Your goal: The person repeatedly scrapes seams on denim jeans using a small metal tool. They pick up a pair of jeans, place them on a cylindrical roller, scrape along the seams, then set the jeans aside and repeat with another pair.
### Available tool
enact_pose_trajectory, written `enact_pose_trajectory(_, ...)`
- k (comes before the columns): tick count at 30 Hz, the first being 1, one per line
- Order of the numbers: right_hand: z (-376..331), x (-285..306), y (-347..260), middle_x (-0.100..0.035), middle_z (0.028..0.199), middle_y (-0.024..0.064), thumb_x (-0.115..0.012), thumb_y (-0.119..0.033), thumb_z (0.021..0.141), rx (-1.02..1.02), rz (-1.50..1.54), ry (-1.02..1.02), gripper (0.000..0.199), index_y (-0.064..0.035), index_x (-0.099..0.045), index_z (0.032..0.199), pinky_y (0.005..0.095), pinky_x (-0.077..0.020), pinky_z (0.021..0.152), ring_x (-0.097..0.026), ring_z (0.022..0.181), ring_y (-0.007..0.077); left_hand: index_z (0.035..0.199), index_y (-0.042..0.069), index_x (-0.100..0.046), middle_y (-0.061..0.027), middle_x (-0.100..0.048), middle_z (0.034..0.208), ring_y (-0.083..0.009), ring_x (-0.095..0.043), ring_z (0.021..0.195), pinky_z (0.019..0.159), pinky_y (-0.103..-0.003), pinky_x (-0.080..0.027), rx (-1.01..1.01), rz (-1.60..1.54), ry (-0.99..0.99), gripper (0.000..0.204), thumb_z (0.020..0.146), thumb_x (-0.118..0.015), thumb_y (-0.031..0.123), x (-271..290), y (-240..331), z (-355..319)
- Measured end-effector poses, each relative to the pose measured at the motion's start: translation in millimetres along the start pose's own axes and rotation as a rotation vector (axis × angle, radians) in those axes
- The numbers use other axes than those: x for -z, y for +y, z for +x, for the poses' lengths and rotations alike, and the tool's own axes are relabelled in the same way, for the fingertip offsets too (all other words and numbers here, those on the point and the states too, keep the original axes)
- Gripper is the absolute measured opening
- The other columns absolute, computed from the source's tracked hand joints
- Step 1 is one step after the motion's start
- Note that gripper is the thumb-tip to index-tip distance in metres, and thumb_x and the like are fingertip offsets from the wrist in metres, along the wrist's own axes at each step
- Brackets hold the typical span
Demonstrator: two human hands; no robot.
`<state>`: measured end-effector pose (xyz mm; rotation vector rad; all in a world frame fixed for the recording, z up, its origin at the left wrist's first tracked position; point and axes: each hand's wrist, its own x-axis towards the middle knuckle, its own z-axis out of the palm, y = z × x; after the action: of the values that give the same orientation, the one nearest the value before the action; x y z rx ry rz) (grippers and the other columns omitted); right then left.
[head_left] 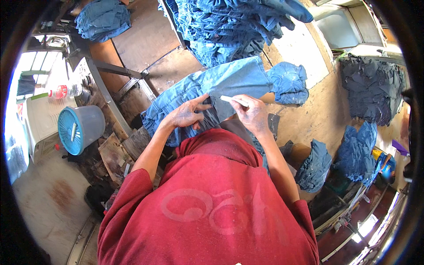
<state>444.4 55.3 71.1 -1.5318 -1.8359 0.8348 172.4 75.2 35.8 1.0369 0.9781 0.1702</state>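
Observation:
A light blue denim garment (238, 75) lies across in front of me, over the edge of my lap. My left hand (187, 114) rests on its near part. The index finger there points right and the other fingers are apart, with nothing held. Just to the right, my right hand (254, 115) pinches a short white stick (234, 101). The stick's tip points left, over the denim and close to my left fingertips. What the stick is made of I cannot tell.
A large pile of blue denim (207, 35) stands at the far side. A bundled denim piece (289, 84) lies to the right, and a dark pile (373, 88) beyond it. On the left are a bucket with a blue lid (73, 131) and a metal frame (104, 88).

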Motion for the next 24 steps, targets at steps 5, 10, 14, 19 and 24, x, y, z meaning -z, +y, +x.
enact_pose_trajectory(5,17,0,6,-0.078,0.09,0.0077,-0.074,-0.021,0.097,0.043,-0.152,-0.167,0.011,-0.0125,-0.082,0.099,0.0391,-0.0559,0.067,-0.073,0.074,0.0286,0.172,0.002,-0.002,-0.0248,-0.055,0.158,-0.0119,-0.067,0.061,0.061,-0.027,-0.06,-0.018,-0.364,-0.107,0.103,0.084,-0.054,-0.008,2,-12,9)
enact_pose_trajectory(10,24,4,11,-0.076,0.082,0.0088,-0.074,-0.021,0.098,0.013,-0.194,-0.226,0.011,-0.0158,-0.083,0.098,0.0401,-0.0552,0.064,-0.072,0.069,0.0295,0.171,0.004,-0.009,-0.0224,-0.061,0.151,-0.0107,-0.064,0.06,0.06,-0.027,-0.057,-0.032,-0.408,-0.081,0.097,0.086,-0.056,-0.007,0,-16,12)
enact_pose_trajectory(14,26,6,17,-0.076,0.081,0.01,-0.074,-0.028,0.099,-0.13,-0.259,-0.094,0.015,-0.0154,-0.082,0.096,0.0416,-0.0555,0.064,-0.073,0.069,0.0313,0.151,0.01,-0.058,-0.0192,-0.076,0.123,-0.0174,-0.061,0.055,0.059,-0.034,-0.054,-0.116,0.263,0.29,0.06,0.092,-0.067,0.005,-15,-4,4)
enact_pose_trajectory(19,9,11,19,-0.076,0.081,0.0121,-0.069,-0.027,0.104,-0.317,-0.048,-0.028,0.02,-0.0092,-0.077,0.107,0.0396,-0.0555,0.064,-0.076,0.072,0.0261,0.105,0.008,-0.085,-0.0115,-0.068,0.077,-0.0251,-0.062,0.062,0.062,-0.039,-0.05,-0.34,0.614,0.804,0.031,0.086,-0.087,0.032,-40,6,17)
enact_pose_trajectory(24,-25,-16,7,-0.076,0.078,0.0119,-0.074,-0.026,0.101,-0.165,-0.055,0.067,0.019,-0.0131,-0.074,0.115,0.0394,-0.0573,0.06,-0.076,0.065,0.0293,0.096,0.008,-0.087,-0.009,-0.072,0.081,-0.0233,-0.069,0.076,0.074,-0.036,-0.053,-0.103,0.333,0.765,0.034,0.08,-0.091,0.037,-18,-3,49)
